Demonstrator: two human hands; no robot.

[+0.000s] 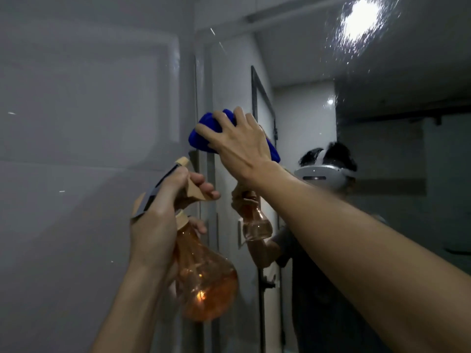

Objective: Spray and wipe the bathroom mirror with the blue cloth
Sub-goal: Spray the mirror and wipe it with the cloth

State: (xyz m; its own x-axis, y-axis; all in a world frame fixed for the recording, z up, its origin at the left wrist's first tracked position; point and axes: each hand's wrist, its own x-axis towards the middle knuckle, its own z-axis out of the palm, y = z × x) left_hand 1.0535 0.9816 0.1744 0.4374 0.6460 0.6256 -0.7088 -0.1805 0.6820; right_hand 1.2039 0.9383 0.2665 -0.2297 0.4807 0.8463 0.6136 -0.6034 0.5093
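The mirror fills the right half of the view, its left edge near the middle. My right hand presses the bunched blue cloth flat against the glass close to that left edge. Below it, my left hand grips the neck of an orange see-through spray bottle with a tan trigger head, fingers curled over the trigger. Spray droplets speckle the glass at the top right, over the reflected ceiling light.
A glossy grey tiled wall takes up the left half. The mirror reflects a person wearing a head-mounted device, the bottle, a door frame and a dark room behind.
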